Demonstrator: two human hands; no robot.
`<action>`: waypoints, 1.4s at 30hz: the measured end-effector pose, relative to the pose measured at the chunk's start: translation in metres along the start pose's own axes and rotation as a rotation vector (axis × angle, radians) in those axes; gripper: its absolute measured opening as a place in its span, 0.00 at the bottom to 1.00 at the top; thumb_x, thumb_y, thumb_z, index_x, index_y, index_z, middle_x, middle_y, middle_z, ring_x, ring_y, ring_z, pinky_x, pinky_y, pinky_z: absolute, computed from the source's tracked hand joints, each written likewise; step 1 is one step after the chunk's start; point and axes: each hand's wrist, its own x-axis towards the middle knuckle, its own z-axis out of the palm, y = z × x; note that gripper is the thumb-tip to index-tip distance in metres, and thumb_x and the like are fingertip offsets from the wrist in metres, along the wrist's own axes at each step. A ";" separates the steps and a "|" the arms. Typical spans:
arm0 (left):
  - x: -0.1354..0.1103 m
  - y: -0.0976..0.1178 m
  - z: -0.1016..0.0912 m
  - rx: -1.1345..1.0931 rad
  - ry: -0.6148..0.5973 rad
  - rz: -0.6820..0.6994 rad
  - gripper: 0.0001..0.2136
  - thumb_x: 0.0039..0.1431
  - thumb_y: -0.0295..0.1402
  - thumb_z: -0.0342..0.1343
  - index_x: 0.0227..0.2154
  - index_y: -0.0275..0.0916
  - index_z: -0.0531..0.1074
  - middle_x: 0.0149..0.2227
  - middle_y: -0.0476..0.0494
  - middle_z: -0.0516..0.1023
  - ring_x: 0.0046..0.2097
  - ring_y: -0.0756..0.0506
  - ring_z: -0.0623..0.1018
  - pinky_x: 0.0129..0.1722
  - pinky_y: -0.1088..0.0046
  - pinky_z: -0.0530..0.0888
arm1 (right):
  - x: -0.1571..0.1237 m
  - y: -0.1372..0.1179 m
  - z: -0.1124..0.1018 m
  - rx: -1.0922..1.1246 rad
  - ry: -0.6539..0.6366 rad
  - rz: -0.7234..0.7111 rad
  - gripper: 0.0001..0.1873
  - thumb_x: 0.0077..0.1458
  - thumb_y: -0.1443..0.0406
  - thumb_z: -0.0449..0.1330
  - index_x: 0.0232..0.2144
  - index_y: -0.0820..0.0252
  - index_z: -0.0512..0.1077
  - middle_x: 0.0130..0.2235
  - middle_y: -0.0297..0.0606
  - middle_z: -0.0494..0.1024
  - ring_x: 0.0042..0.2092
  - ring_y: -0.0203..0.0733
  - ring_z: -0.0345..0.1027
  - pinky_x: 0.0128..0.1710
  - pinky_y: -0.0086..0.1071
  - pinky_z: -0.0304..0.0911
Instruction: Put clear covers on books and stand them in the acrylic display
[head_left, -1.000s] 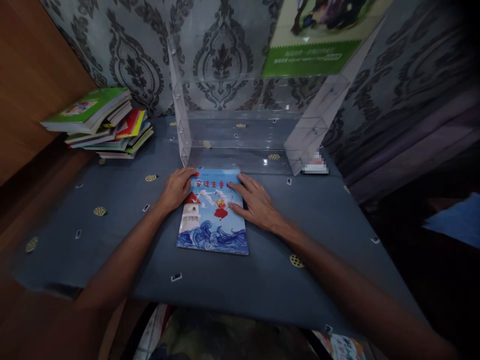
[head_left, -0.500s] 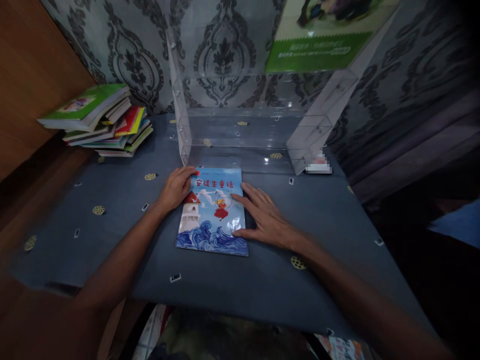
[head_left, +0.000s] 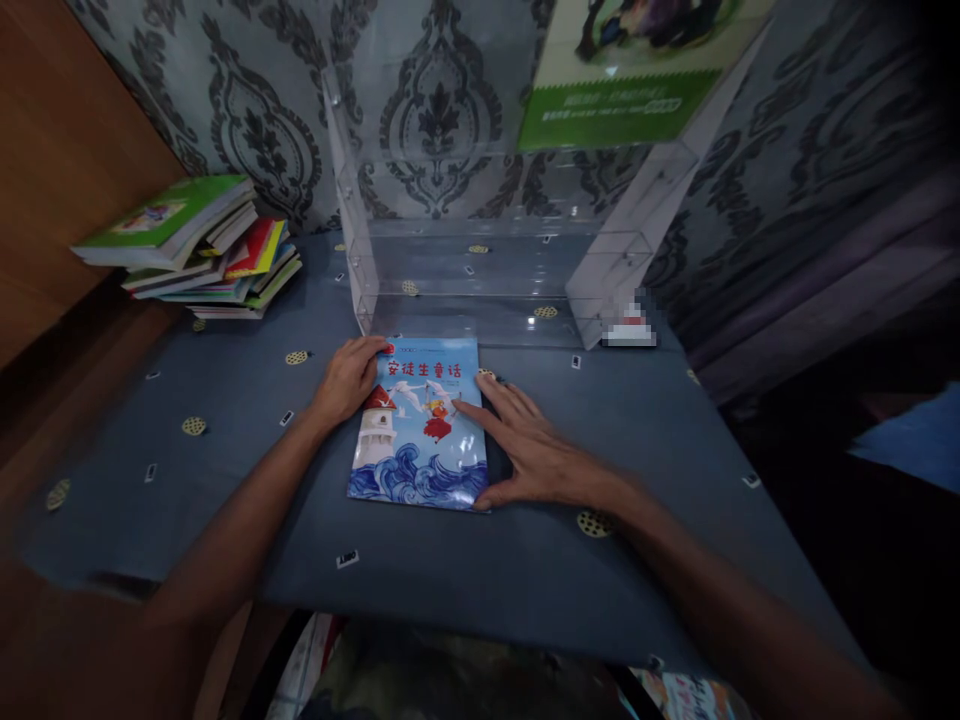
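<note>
The forearms (head_left: 251, 510) are bare, the clothing (head_left: 420, 672) mottled dark green.

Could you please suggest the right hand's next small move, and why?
Perhaps the right hand could pinch the flat, glossy blue illustrated book at its lower right corner: the thumb lies there, while the left hand rests at its upper left edge.

One glossy blue illustrated book (head_left: 418, 425), one bare left hand (head_left: 349, 380) and one bare right hand (head_left: 538, 452) are seen. One clear plastic rack (head_left: 622, 240), one green-and-cream book (head_left: 637, 90) and one multicoloured book stack (head_left: 206, 250) are counted.
</note>
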 end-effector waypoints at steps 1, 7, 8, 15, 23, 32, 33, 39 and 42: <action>0.000 0.000 0.000 0.001 -0.002 -0.001 0.15 0.66 0.27 0.44 0.49 0.39 0.74 0.53 0.39 0.79 0.54 0.41 0.77 0.57 0.57 0.72 | 0.000 0.000 0.000 0.005 -0.004 0.000 0.65 0.43 0.31 0.62 0.73 0.53 0.46 0.75 0.53 0.37 0.74 0.71 0.31 0.69 0.68 0.40; 0.000 0.000 0.001 0.006 -0.007 -0.014 0.15 0.66 0.27 0.45 0.48 0.40 0.74 0.53 0.40 0.79 0.53 0.41 0.77 0.57 0.57 0.72 | 0.000 -0.001 -0.001 0.019 -0.019 0.005 0.64 0.44 0.30 0.60 0.73 0.54 0.46 0.75 0.55 0.37 0.74 0.69 0.31 0.69 0.68 0.37; 0.000 0.000 0.001 0.008 -0.003 -0.016 0.15 0.66 0.27 0.44 0.49 0.40 0.74 0.53 0.40 0.79 0.53 0.41 0.77 0.57 0.58 0.72 | 0.000 -0.001 -0.001 0.021 -0.022 0.005 0.64 0.44 0.30 0.61 0.73 0.53 0.46 0.75 0.55 0.38 0.74 0.69 0.31 0.69 0.68 0.37; -0.001 0.000 0.000 0.010 -0.018 -0.020 0.15 0.66 0.28 0.44 0.50 0.40 0.73 0.54 0.39 0.78 0.54 0.40 0.76 0.57 0.56 0.72 | -0.001 0.000 -0.001 0.012 -0.013 0.002 0.64 0.44 0.32 0.62 0.73 0.53 0.47 0.75 0.53 0.40 0.74 0.69 0.33 0.69 0.67 0.41; -0.009 0.013 0.000 0.046 0.038 -0.091 0.15 0.67 0.29 0.45 0.50 0.39 0.73 0.56 0.35 0.74 0.55 0.39 0.76 0.59 0.54 0.73 | 0.000 0.002 0.002 0.015 -0.008 0.003 0.65 0.42 0.31 0.62 0.72 0.55 0.49 0.74 0.54 0.40 0.74 0.70 0.33 0.69 0.69 0.39; -0.028 0.033 -0.020 -0.623 0.040 -0.559 0.15 0.60 0.32 0.56 0.50 0.42 0.72 0.52 0.38 0.77 0.54 0.39 0.79 0.50 0.60 0.80 | 0.001 0.001 0.002 0.040 -0.021 0.017 0.64 0.43 0.30 0.62 0.73 0.53 0.48 0.75 0.54 0.39 0.74 0.67 0.30 0.70 0.66 0.35; -0.027 0.035 -0.024 -0.715 0.060 -0.639 0.15 0.59 0.32 0.58 0.50 0.41 0.72 0.53 0.38 0.77 0.54 0.39 0.79 0.48 0.62 0.80 | 0.001 0.002 0.002 0.049 -0.026 0.017 0.64 0.43 0.30 0.62 0.73 0.53 0.48 0.75 0.54 0.38 0.74 0.67 0.29 0.70 0.66 0.35; -0.013 0.043 -0.044 -1.054 0.117 -0.976 0.13 0.52 0.25 0.63 0.42 0.37 0.74 0.40 0.43 0.79 0.43 0.44 0.81 0.36 0.71 0.80 | 0.002 0.001 0.000 0.073 -0.057 0.037 0.65 0.42 0.31 0.63 0.73 0.52 0.48 0.75 0.51 0.36 0.74 0.69 0.28 0.71 0.65 0.32; -0.012 0.043 -0.048 -1.155 0.087 -1.037 0.11 0.52 0.20 0.62 0.39 0.34 0.75 0.35 0.43 0.80 0.35 0.48 0.81 0.35 0.73 0.80 | 0.002 0.000 -0.001 0.071 -0.060 0.037 0.64 0.43 0.31 0.63 0.73 0.52 0.48 0.75 0.50 0.37 0.74 0.69 0.28 0.71 0.65 0.32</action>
